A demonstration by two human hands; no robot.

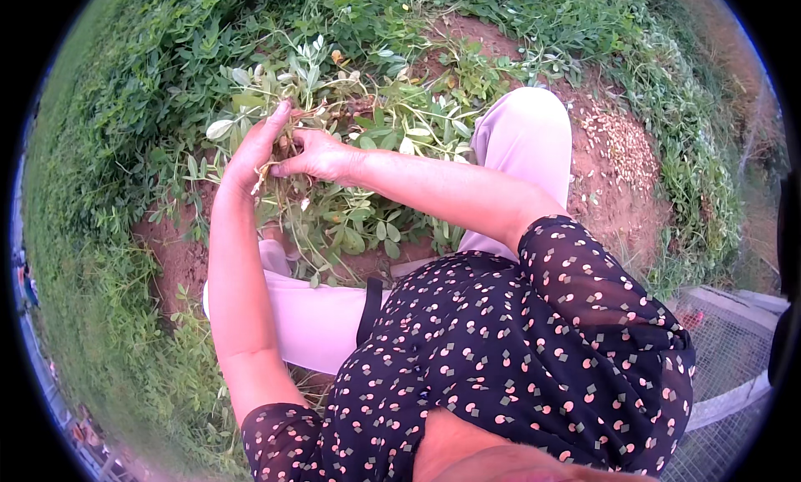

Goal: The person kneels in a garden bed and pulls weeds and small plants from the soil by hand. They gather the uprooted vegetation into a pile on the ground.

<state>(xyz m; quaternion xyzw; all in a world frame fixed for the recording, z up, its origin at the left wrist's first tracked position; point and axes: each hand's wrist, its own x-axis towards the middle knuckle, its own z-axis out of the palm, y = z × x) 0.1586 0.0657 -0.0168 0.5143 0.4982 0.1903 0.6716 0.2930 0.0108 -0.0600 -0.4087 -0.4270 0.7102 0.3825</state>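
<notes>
Uprooted peanut plants [369, 128] with leafy stems lie heaped over and between my bent legs. My left hand [253, 147] is curled around the root end of a bunch of these plants, its thumb pointing up. From the right, my right hand [322, 156] meets it, with thumb and fingers closing at the roots. Pale roots or pods [260, 176] hang just below the fingers. What lies between the two palms is partly hidden. More leafy stems [357, 225] droop below my hands toward the soil.
A pile of picked peanut pods [619, 144] lies on reddish soil [616, 213] beyond my right knee [529, 116]. Dense green plants [150, 106] grow to the left and ahead. A wire-mesh frame [729, 338] stands close behind on the right.
</notes>
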